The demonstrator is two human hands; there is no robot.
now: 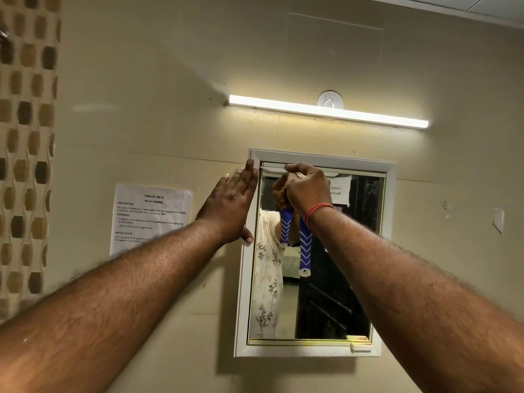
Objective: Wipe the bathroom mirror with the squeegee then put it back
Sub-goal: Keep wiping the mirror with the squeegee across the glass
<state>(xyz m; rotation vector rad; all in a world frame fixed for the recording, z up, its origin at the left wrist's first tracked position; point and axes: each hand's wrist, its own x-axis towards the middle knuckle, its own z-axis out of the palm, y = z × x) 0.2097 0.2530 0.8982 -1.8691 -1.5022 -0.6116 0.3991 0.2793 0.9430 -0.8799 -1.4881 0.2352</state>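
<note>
At the mirror's [326,279] top left corner, I have my right hand [307,191] clenched around the squeegee [305,245], blade hidden against the glass under the upper frame edge. Its handle hangs straight down, long axis vertical. My left hand [231,205] lies flat and empty on the left frame, just beside.

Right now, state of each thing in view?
squeegee: held, blade at top edge of the glass, handle hanging down
right hand: shut on squeegee
left hand: open, flat on mirror frame's left edge
mirror: on wall
wall light: on
</note>
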